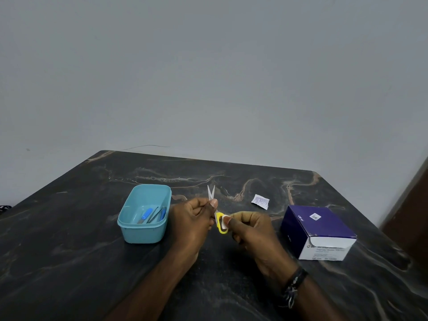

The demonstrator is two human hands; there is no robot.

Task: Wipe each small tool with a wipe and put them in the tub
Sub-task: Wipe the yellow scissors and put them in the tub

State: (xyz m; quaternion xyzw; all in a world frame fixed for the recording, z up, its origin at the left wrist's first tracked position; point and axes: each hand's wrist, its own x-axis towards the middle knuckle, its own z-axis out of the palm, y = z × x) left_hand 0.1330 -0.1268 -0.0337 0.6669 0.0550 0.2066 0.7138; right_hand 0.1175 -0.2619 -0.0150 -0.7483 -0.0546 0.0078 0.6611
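My left hand (193, 218) pinches a small pair of snips (211, 193) near the base of its two pointed metal blades, which stick up and away from me, slightly apart. Its yellow handle (221, 230) points toward me. My right hand (249, 230) pinches a small white wipe (225, 224) against that yellow handle. Just to the left stands the light blue tub (129, 224), holding several small tools (151, 214), some with blue handles and some thin and metal.
A dark blue and white box of alcohol swabs (318, 232) sits on the right of the dark marble table (69, 262). A torn white wipe wrapper (261, 201) lies behind my right hand. A grey wall rises behind the table.
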